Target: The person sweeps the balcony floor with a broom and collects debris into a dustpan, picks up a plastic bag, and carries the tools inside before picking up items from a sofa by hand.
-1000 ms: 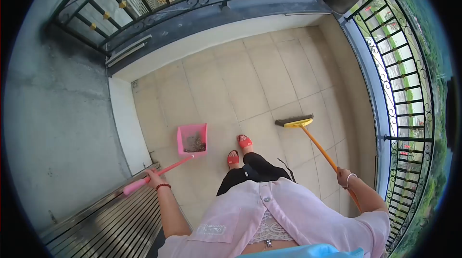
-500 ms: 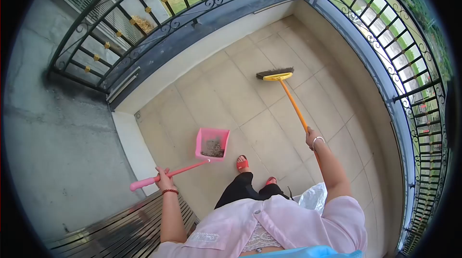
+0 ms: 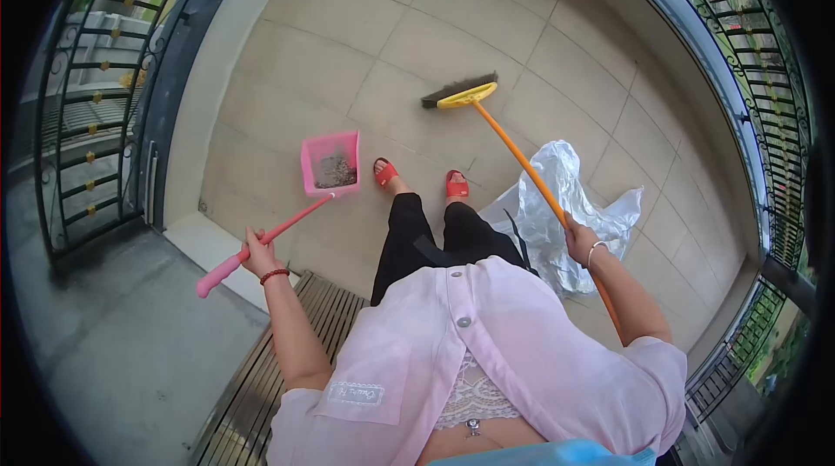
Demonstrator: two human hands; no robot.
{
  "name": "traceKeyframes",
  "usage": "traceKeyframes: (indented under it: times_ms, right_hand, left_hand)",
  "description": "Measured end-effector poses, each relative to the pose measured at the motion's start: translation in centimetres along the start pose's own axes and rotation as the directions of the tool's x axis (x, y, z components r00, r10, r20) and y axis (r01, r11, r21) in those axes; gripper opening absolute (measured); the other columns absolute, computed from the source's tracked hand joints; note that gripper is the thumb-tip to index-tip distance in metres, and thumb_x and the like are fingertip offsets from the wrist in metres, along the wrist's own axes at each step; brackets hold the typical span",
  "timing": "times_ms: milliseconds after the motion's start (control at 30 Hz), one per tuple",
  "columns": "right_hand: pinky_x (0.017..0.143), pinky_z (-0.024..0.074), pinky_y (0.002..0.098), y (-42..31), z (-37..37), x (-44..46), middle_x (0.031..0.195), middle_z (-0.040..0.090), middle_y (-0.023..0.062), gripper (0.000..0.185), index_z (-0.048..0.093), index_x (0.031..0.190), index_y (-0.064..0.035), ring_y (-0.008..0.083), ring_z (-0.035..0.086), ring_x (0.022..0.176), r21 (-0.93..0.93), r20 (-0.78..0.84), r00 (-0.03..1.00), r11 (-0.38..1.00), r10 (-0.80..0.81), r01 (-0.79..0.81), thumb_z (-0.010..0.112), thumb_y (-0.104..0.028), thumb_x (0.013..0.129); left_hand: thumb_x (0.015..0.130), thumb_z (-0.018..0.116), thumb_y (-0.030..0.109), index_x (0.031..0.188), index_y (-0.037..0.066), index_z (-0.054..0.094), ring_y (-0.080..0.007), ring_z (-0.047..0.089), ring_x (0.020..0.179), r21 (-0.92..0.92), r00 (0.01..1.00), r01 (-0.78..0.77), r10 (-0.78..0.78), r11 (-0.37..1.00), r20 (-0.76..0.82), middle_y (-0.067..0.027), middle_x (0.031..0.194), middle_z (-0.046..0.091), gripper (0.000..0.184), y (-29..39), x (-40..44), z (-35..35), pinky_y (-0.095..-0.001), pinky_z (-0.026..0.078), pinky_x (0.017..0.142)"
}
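My left hand (image 3: 258,256) is closed round the red and pink handle of a pink dustpan (image 3: 330,162). Grey-brown debris (image 3: 335,172) lies inside the pan, which is in front of my feet to the left. On the right, my right hand (image 3: 581,242) grips the orange pole of a broom (image 3: 513,149). The broom's yellow head and dark bristles (image 3: 461,89) rest on the tiles, ahead of my feet and right of the dustpan. The pole passes over a crumpled silver sheet (image 3: 570,205).
A slatted wooden bench (image 3: 261,379) stands at the lower left beside a grey concrete surface (image 3: 130,327). Low walls with black metal railings (image 3: 100,101) border the tiled floor (image 3: 348,40) on the left and right. My feet wear red sandals (image 3: 384,172).
The view has turned to the right and shifted. The broom has swung forward and leftward relative to my body. My feet stand further apart, and the silver sheet has come into view. Both hands keep their holds.
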State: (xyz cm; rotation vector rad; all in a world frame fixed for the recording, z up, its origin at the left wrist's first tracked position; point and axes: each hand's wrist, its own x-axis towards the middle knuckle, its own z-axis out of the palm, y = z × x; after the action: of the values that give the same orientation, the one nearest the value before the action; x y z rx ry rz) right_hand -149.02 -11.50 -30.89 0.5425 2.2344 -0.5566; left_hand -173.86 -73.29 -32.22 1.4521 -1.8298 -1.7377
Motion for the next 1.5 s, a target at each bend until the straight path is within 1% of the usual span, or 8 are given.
traceKeyframes:
  times_ms: [67, 200, 533, 800, 1133, 1267, 1333, 1500]
  right_hand:
    - [0.064, 0.0529, 0.0463, -0.2, -0.5, -2.0, 0.079, 0.064, 0.0256, 0.05, 0.037, 0.141, -0.0119, 0.0393, 0.063, 0.063, 0.168, 0.005, 0.992, 0.978, 0.126, -0.125, 0.042, -0.015, 0.091]
    - [0.045, 0.0515, 0.0415, 0.4, -0.6, 2.2, 0.076, 0.065, 0.0207, 0.046, 0.038, 0.14, -0.0144, 0.0318, 0.06, 0.047, 0.435, -0.058, 0.946, 0.861, 0.318, -0.263, 0.038, -0.018, 0.094]
    - [0.035, 0.0466, 0.0372, 0.0, 7.4, 14.4, 0.062, 0.058, 0.0154, 0.026, 0.049, 0.114, -0.0024, 0.0262, 0.056, 0.038, 0.684, -0.176, 0.826, 0.67, 0.536, -0.289, 0.037, -0.016, 0.095]
    - [0.031, 0.0425, 0.0326, -23.0, 21.8, 9.9, 0.051, 0.047, 0.0043, 0.042, 0.041, 0.138, -0.012, 0.0182, 0.05, 0.034, 0.955, -0.025, 0.845, 0.264, 0.534, -0.138, 0.042, -0.017, 0.096]
    - [0.037, 0.0478, 0.0346, -45.5, 26.1, 3.4, 0.059, 0.058, 0.0119, 0.048, 0.035, 0.143, -0.0163, 0.0217, 0.056, 0.04, 0.881, 0.133, 0.982, 0.438, 0.134, -0.179, 0.043, -0.017, 0.096]
    - [0.046, 0.0514, 0.0382, -46.3, 26.8, -1.1, 0.064, 0.061, 0.0171, 0.047, 0.037, 0.142, -0.016, 0.0278, 0.06, 0.049, 0.761, -0.381, 0.924, 0.568, 0.0, 0.314, 0.044, -0.018, 0.095]
    - [0.058, 0.0532, 0.0423, -46.1, 20.2, 0.1, 0.07, 0.062, 0.0204, 0.047, 0.037, 0.141, -0.0143, 0.0335, 0.063, 0.06, 0.746, 0.007, 0.991, 0.659, 0.135, -0.095, 0.044, -0.017, 0.095]
    - [0.047, 0.0488, 0.0368, -43.1, 18.2, 15.5, 0.062, 0.057, 0.013, 0.049, 0.034, 0.143, -0.0129, 0.0224, 0.057, 0.046, 0.57, -0.284, 0.948, 0.821, 0.146, 0.044, 0.042, -0.016, 0.095]
  left_hand:
    - [0.086, 0.067, 0.026, 0.077, 0.005, 0.051, -0.0175, 0.06, 0.089, 0.061, 0.999, -0.039, 0.038, 0.997, 0.024, -0.0075, 0.087, 0.061, 0.028, 0.1, -2.2, 2.4, -0.0354, 0.048, 0.08]
    - [0.087, 0.065, 0.027, 0.079, 0.005, 0.051, -0.0189, 0.061, 0.097, 0.135, 0.964, -0.136, 0.1, 0.981, 0.248, -0.0101, 0.091, 0.062, 0.028, -1.1, -2.9, 5.5, -0.0364, 0.047, 0.085]
    - [0.085, 0.068, 0.023, 0.067, 0.004, 0.053, -0.0115, 0.059, 0.067, 0.168, 0.733, -0.404, 0.208, 0.899, 0.647, -0.0079, 0.075, 0.064, 0.031, 0.7, 0.4, 18.1, -0.0235, 0.046, 0.056]
    - [0.079, 0.064, 0.019, 0.055, 0.003, 0.051, -0.0139, 0.053, 0.056, 0.135, 0.581, -0.586, 0.297, 0.799, 0.758, -0.0059, 0.061, 0.059, 0.032, 6.8, 10.2, 27.6, -0.0318, 0.045, 0.058]
    - [0.079, 0.054, 0.032, 0.062, 0.003, 0.061, -0.0326, 0.063, 0.063, 0.314, 0.492, -0.821, 0.314, 0.477, 0.812, -0.0145, 0.059, 0.061, 0.034, 9.2, 12.4, 34.8, -0.0428, 0.049, 0.063]
    - [0.081, 0.056, 0.028, 0.061, 0.001, 0.06, -0.0276, 0.062, 0.059, 0.181, 0.422, -0.817, 0.353, 0.548, 0.835, -0.0133, 0.058, 0.06, 0.033, 8.9, 16.0, 34.6, -0.0397, 0.048, 0.061]
    - [0.081, 0.056, 0.025, 0.059, 0.001, 0.058, -0.0245, 0.059, 0.056, 0.137, 0.391, -0.811, 0.353, 0.569, 0.85, -0.0117, 0.056, 0.058, 0.033, 9.2, 18.1, 33.5, -0.0384, 0.046, 0.059]
    - [0.08, 0.059, 0.016, 0.052, 0.001, 0.047, -0.0144, 0.048, 0.052, 0.03, 0.373, -0.739, 0.373, 0.673, 0.849, -0.0042, 0.051, 0.049, 0.034, 11.9, 20.6, 28.9, -0.0334, 0.043, 0.058]
